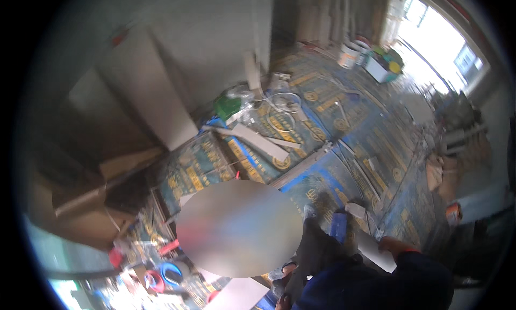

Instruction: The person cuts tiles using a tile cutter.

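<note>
My right hand (pixel 396 247), at the lower right beyond a dark sleeve, is closed on the edge of a pale flat board piece (pixel 374 252). The board hangs tilted beside my dark trousers (pixel 321 248). Low in the picture, my left hand (pixel 282 302) shows only in part near my leg, and its fingers are too unclear to read. A larger white board (pixel 236 295) lies to the left of that hand; whether they touch is unclear. A blue block-like thing (pixel 338 226) is on the floor by my feet. A large blurred oval hides the floor in the middle.
Printed protective sheeting (pixel 312 189) covers the floor, with board strips (pixel 260 141) and a coiled pale cable (pixel 284 112) on it. Large panels (pixel 153 89) lean on the left wall. Buckets (pixel 349 56) stand far right; cardboard (pixel 80 218) and a blue-rimmed bucket (pixel 172 274) are left.
</note>
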